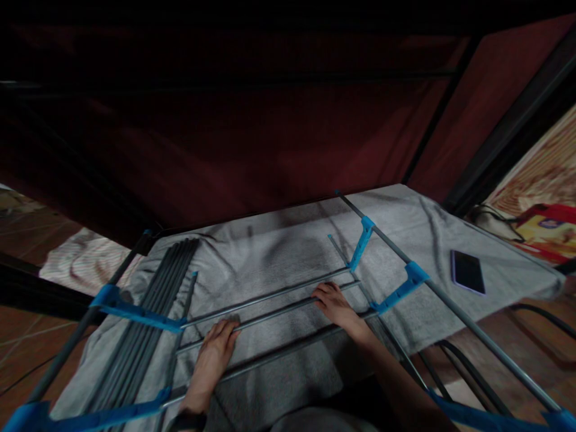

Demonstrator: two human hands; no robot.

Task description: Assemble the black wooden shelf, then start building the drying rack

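Observation:
My left hand (pixel 215 349) is closed around the left part of a thin grey metal rod (pixel 275 312). Farther right along the same rod, my right hand (pixel 335 305) has its fingers curled over it. The rod lies crosswise between two similar rods, a far one (pixel 270 296) and a near one (pixel 274 358). Blue plastic connectors join this frame on the left (pixel 139 315) and right (pixel 399 289). Long grey side poles run through the connectors, a left pole (pixel 67 354) and a right pole (pixel 477 337).
A bundle of several grey rods (pixel 148 312) lies at left on a grey cloth-covered surface (pixel 279 252). At right rests a phone (pixel 468 272). A dark red panel (pixel 279 150) with black framing rises behind. A red-and-yellow package (pixel 549 231) is at far right.

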